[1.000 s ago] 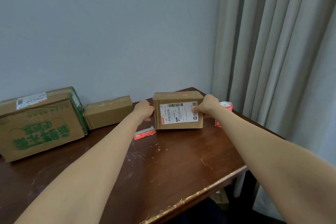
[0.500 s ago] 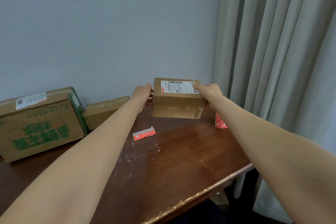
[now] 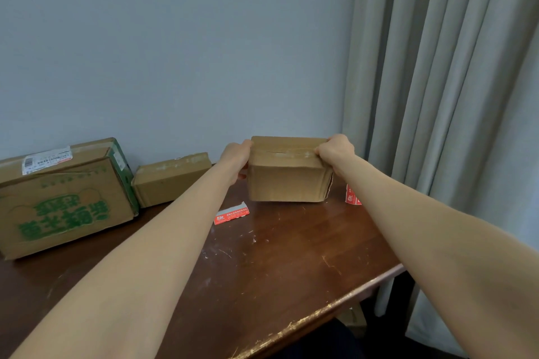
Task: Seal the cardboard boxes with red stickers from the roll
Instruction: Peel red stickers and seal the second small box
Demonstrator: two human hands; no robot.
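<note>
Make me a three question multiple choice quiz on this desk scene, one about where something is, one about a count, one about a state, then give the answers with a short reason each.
1. Where does the loose red sticker lie?
A. On the table in front of the held box
B. On top of the green-printed box
C. On the curtain

2. How many cardboard boxes show?
A. One
B. Three
C. Five

3. How is the small box held?
A. Left alone on the table
B. By one hand only
C. Gripped at both ends by two hands

Answers:
1. A, it lies flat on the table, nearer the camera than the held box.
2. B, the green-printed box, the middle box by the wall and the held small box.
3. C, the left hand and the right hand clasp its opposite ends.
</note>
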